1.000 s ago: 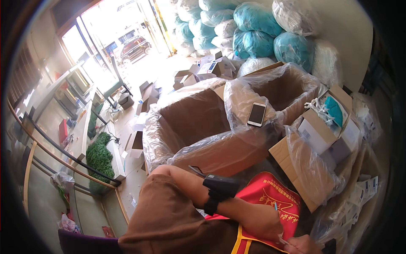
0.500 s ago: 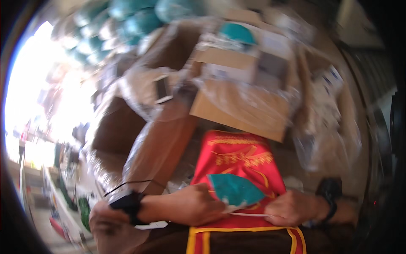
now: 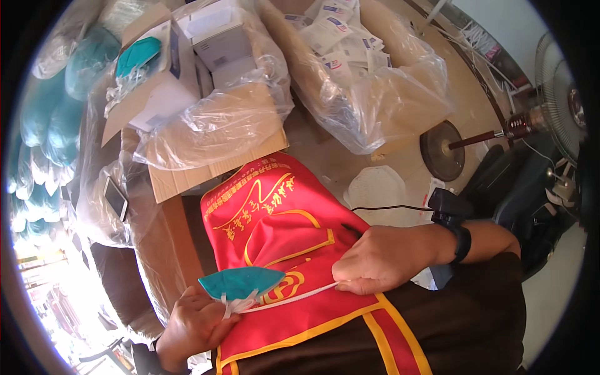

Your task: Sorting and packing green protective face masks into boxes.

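A teal face mask (image 3: 240, 282), folded flat, lies over the lap with its curved edge to the far side. My left hand (image 3: 195, 317) is closed on its left end, where white loops of strap bunch up. From there a white elastic strap (image 3: 297, 296) runs taut to the right. The fingers of my right hand (image 3: 378, 259) pinch the strap's other end. Beneath both hands a red apron (image 3: 275, 231) with yellow trim covers my lap. I wear a dark band on each wrist.
An open cardboard box (image 3: 215, 165) lined with plastic stands ahead, holding a smaller box with a teal mask (image 3: 137, 56). Right of it, a plastic-lined carton holds white packets (image 3: 337, 31). A phone (image 3: 115, 199) lies at left. A fan (image 3: 559, 94) stands at right; teal bundles hang far left.
The view has swung to the right, bringing in the fan. My hands are farther apart, and a longer stretch of the white strap shows between them. Both keep their grip.
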`<state>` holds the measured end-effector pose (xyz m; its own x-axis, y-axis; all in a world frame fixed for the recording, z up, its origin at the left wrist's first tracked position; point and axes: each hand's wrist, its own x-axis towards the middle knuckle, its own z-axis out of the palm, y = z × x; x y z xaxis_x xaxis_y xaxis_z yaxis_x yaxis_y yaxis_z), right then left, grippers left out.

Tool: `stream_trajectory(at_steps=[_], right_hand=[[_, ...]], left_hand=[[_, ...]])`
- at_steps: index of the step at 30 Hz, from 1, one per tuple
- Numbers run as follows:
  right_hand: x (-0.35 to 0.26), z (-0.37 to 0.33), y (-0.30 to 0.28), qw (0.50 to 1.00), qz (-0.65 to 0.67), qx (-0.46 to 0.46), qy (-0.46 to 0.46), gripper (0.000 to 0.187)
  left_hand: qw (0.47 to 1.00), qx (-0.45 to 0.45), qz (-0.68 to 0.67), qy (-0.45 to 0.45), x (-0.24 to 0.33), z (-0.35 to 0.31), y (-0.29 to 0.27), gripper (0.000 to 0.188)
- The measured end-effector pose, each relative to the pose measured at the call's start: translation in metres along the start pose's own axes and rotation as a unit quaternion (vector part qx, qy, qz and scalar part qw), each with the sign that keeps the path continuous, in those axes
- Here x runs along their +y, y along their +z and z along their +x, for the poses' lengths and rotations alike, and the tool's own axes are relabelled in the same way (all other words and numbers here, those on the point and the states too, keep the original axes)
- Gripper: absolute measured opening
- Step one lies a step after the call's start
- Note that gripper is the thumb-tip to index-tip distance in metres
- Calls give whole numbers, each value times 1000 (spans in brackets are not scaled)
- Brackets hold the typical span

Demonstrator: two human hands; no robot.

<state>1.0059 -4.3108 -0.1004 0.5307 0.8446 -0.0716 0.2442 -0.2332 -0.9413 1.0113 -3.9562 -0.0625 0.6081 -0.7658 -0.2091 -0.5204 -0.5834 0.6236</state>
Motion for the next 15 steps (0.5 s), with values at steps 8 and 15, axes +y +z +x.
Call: stream_trajectory(at_steps=[8, 15], right_hand=[[27, -44, 9, 985, 120, 107, 54, 25], [200, -146, 33, 834, 114, 331, 426, 24]], left_hand=[[987, 64, 119, -87, -23, -9, -4, 23], [946, 102, 12, -307, -43, 9, -4, 11]])
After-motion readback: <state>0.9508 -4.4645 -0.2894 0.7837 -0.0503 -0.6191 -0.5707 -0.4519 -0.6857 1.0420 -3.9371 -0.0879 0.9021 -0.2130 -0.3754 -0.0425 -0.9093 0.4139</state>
